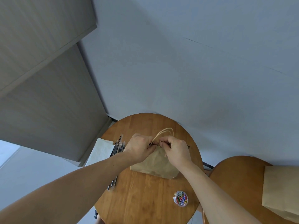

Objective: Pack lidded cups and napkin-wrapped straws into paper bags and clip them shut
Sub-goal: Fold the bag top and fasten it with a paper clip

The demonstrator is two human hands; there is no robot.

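Note:
A brown paper bag (155,165) stands on the round wooden table (145,199), its twisted paper handles (166,132) sticking up behind my hands. My left hand (140,147) and my right hand (177,150) meet at the bag's top edge, fingers curled and pinching the folded rim. Something small sits between the fingertips; I cannot tell whether it is a clip. The bag's contents are hidden. A clear round tub of coloured paper clips (180,198) stands near the table's front right edge.
Black straws in clear wrappers (119,146) and a stack of white napkins (100,151) lie at the table's left edge. A second round table (234,180) at the right carries flat brown paper bags (281,191). A grey wall rises behind.

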